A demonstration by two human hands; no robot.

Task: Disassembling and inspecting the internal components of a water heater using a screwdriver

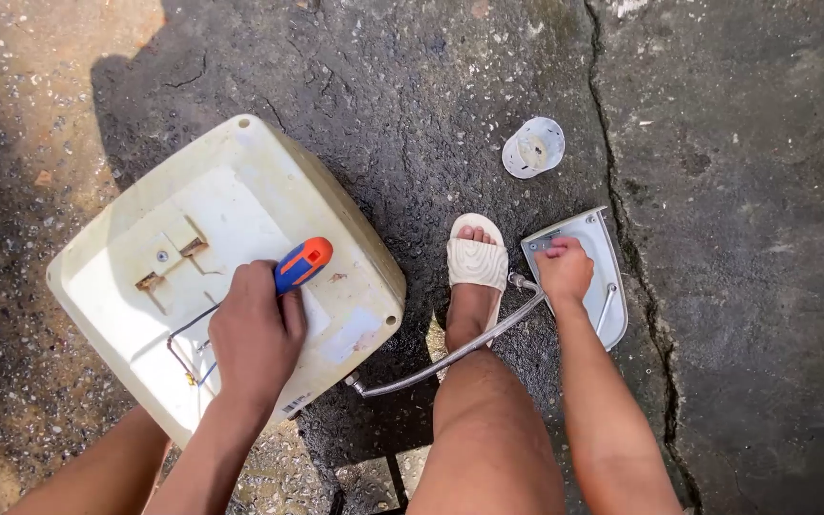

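A cream-white box-shaped appliance (231,267) lies on the wet concrete ground (746,286) at the left, its flat back turned up. The left hand (255,334) rests on it, closed around a screwdriver (301,264) with a blue and orange handle. To the right, the right hand (563,270) presses down with curled fingers on a grey curved cover (595,250). A metal hose (460,350) runs between appliance and cover, just near a sandalled foot (475,262). A small clear plastic cup (533,147) lies farther away.
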